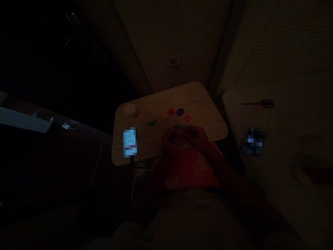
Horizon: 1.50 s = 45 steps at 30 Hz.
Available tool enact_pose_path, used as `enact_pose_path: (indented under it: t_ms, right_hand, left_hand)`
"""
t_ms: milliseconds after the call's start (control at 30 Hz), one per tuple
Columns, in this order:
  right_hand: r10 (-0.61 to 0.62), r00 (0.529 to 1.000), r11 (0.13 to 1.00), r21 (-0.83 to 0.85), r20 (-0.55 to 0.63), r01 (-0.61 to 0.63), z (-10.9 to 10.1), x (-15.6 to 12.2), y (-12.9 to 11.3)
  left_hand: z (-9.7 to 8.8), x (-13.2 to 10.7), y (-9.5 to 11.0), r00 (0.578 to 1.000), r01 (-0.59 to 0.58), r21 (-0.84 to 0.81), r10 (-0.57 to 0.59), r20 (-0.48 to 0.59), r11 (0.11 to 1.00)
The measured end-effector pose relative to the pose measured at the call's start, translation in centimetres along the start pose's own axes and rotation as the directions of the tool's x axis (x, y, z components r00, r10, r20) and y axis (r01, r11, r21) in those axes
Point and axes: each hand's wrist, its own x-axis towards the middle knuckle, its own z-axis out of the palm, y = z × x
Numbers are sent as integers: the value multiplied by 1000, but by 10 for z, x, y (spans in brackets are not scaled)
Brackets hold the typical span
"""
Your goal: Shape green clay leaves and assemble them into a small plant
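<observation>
I see the left hand (pixel 170 139) and right hand (pixel 194 133) together at the near edge of the pale wooden surface (pixel 208 104), fingers curled; too dark to tell what they hold. Just beyond lie six small clay lumps (pixel 177 127): two green; one each orange, red, purple, pink.

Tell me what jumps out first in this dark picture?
The glowing phone screen at the front left of the small wooden table stands out most in the dark. Next come the coloured clay lumps in a loose row mid-table. The left hand and right hand are close together at the table's near edge.
</observation>
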Motion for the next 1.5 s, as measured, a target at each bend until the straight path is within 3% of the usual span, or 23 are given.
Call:
enact_pose_path:
  t_ms: [733, 1167, 1300, 1500]
  right_hand:
    - [-34, 999, 999, -6, 1, 34, -1, -1, -4]
    - [7, 1000, 999, -34, -7, -7, -2, 1, -4]
    - [49, 998, 999, 23, -39, -48, -1, 1, -1]
    - [56, 998, 997, 53, 1, -56, -1, 1, -3]
  left_hand:
    - [1, 0, -3, 997, -71, 60, 70, 10, 996]
    - [-1, 1, -1, 995, 94, -35, -96, -42, 995]
    - [-1, 2, 0, 995, 86, -98, -91, -50, 991]
    - [0, 1, -1, 998, 68, -17, -69, -9, 998]
